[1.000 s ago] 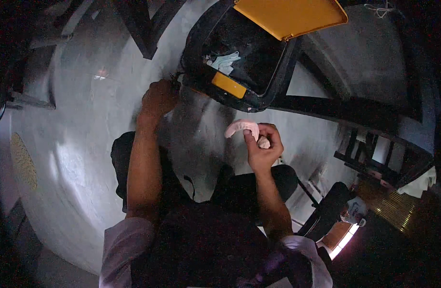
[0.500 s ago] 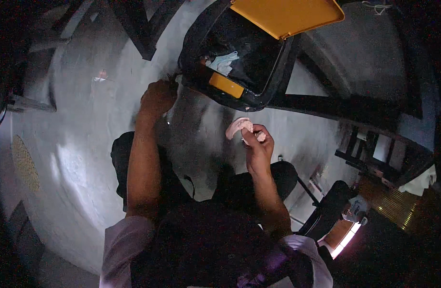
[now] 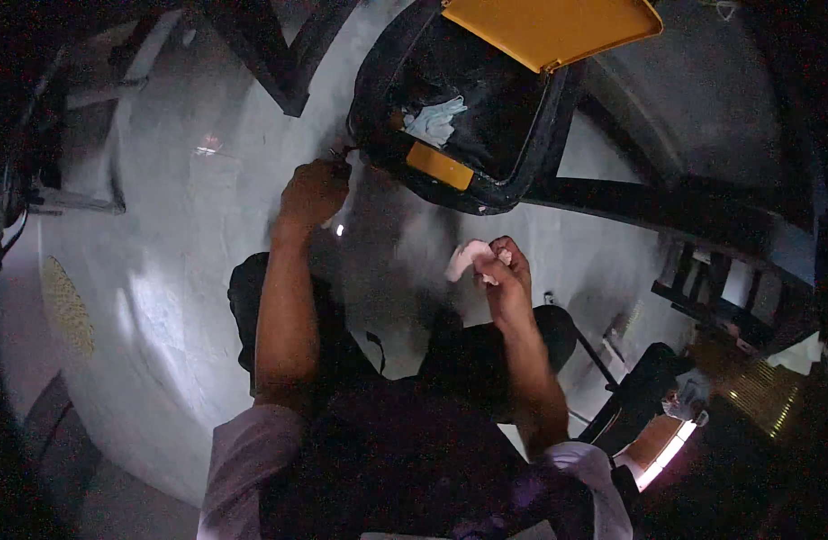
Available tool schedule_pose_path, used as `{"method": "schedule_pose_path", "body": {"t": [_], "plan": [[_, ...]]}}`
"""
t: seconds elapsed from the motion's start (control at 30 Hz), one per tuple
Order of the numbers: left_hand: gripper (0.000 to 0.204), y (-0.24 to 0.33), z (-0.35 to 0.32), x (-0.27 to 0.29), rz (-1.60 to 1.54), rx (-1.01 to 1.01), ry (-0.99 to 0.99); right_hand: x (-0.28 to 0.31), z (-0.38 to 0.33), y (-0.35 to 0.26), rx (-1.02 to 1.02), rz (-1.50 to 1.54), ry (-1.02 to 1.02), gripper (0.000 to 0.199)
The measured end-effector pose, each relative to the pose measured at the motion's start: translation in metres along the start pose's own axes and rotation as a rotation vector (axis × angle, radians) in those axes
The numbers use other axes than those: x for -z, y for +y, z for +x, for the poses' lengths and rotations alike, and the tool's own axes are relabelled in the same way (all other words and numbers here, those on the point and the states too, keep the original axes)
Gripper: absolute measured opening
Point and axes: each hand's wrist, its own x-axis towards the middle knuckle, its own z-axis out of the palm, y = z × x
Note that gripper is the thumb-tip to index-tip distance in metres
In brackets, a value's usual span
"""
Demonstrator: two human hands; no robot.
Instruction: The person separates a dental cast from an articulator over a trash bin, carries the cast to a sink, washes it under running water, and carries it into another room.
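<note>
My right hand [image 3: 511,286] is closed on a pale pink curved piece [image 3: 469,256], held in front of the bin above my knees. One end of it arcs out to the left; a crumbly-looking part shows among my fingertips. My left hand [image 3: 313,193] is closed beside the bin's near left corner. Something thin and dark pokes out past its fingers, too dim to name. A small bright white spot [image 3: 340,230] shows just below that hand. The black bin [image 3: 371,135] stands with its yellow lid [image 3: 558,31] raised, and a crumpled light-blue cloth or mask [image 3: 436,121] lies inside.
Dark angled legs [image 3: 292,90] of furniture stand at the far left. A dark bar [image 3: 630,202] runs rightward from the bin. A black stand with a lit edge [image 3: 668,454] is at my lower right. A speckled patch [image 3: 67,306] marks the grey floor at left.
The whole view has shifted slightly, so things sit further right. The pink piece has turned a little in my right hand, and the bright spot below my left hand looks larger.
</note>
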Motion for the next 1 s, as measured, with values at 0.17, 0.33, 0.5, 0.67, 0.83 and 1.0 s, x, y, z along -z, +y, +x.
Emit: {"method": "schedule_pose_path", "body": {"t": [0.17, 0.33, 0.5, 0.67, 0.83, 1.0], "plan": [[0.034, 0.002, -0.032, 0.039, -0.288, -0.049, 0.143, 0.016, 0.003, -0.012, -0.089, -0.008, -0.258, 0.032], [0.029, 0.006, -0.065, 0.082, -1.248, 0.482, -0.135, -0.002, 0.009, -0.008, -0.177, 0.016, -0.25, 0.039], [0.032, 0.019, -0.092, 0.088, -1.655, 0.501, 0.129, -0.016, 0.019, -0.008, -0.286, 0.146, -0.445, 0.035], [0.02, 0.033, -0.125, 0.096, -1.989, 0.354, 0.209, -0.002, 0.028, 0.02, -0.097, -0.005, -0.621, 0.037], [0.015, 0.073, -0.146, 0.082, -1.744, 0.386, 0.09, -0.038, -0.004, -0.039, -0.135, -0.16, -1.022, 0.043], [0.029, 0.128, -0.141, 0.175, -1.313, 0.401, -0.18, 0.03, 0.033, 0.044, 0.306, -0.822, -0.854, 0.035]]}}
